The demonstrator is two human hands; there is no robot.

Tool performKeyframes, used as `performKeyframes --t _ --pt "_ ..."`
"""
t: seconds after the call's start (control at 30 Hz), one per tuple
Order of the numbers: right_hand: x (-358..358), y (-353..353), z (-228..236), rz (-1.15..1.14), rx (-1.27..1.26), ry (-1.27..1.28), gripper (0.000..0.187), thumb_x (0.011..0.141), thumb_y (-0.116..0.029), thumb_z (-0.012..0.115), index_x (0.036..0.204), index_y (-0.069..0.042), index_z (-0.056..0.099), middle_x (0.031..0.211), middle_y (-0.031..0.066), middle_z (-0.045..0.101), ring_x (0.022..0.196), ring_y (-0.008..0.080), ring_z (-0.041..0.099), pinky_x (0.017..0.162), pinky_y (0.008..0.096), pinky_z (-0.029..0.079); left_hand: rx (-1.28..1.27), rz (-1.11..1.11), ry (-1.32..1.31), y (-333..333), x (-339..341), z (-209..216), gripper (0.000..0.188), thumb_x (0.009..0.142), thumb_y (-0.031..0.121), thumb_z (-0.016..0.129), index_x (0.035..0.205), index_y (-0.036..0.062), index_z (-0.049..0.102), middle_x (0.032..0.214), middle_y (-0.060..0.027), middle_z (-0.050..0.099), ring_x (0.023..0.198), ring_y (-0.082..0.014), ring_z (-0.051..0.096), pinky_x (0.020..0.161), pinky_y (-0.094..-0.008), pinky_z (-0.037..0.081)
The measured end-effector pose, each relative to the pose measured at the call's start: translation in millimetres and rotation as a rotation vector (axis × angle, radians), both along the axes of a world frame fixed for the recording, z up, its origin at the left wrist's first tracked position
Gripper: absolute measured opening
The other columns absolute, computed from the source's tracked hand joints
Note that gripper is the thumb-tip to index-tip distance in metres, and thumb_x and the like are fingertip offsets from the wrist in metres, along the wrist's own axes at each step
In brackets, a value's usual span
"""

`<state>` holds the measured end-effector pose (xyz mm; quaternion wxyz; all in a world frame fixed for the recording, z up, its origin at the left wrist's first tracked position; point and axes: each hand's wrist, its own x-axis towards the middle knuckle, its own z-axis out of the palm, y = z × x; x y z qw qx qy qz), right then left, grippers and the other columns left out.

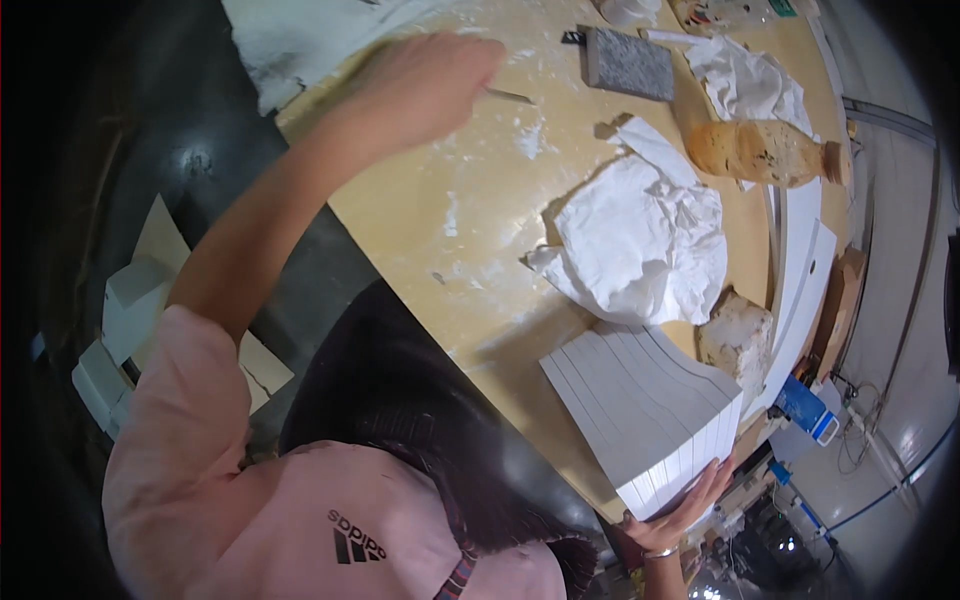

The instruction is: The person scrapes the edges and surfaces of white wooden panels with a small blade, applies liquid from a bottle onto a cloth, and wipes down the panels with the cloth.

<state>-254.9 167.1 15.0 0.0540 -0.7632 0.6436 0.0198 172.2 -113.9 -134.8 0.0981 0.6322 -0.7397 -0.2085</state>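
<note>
My left hand (455, 85) is closed, smeared by motion, over the far left of the table. A thin, dark metal tool (511, 96) pokes out from its fingers; the rest of it is hidden. At the near right, my right hand (690, 502) grips the end of a stack of white strips (640, 400), its fingers stretched along the edge. The strips lie side by side, slightly curved, at the table's near edge. Just beyond the stack is a crumpled white cloth (640, 235).
White smears mark the wooden table (400, 225). A grey block (628, 64), another white cloth (755, 85) and an orange-brown plastic bottle (765, 153) lie at the far right. A stained whitish lump (737, 340) sits beside the stack, near long white strips (800, 300). White fabric (310, 40) covers the far-left corner.
</note>
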Motion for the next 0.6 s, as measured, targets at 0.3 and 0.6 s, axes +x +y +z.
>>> performKeyframes --t 0.3,0.6 --pt "5 -7 -2 0.051 0.001 -0.049 0.113 0.074 -0.083 0.044 0.146 0.002 0.027 0.148 0.0359 0.019 0.138 0.0498 0.021 0.108 0.0630 0.020 0.487 -0.200 1.385 185 -142 10 0.027 0.076 -0.006 0.063 0.103 0.0007 0.062 0.095 -0.0129 0.064 0.082 -0.0275 0.065 0.068 -0.0346 0.050" --pt "6 -12 1 0.093 0.033 -0.027 0.110 0.077 -0.081 0.042 0.148 0.001 0.021 0.149 0.0349 0.015 0.138 0.0503 0.020 0.108 0.0652 0.019 0.323 -0.171 1.628 173 -159 14 0.013 0.078 -0.005 0.065 0.088 0.0005 0.059 0.087 -0.0096 0.060 0.083 -0.0295 0.063 0.070 -0.0379 0.049"
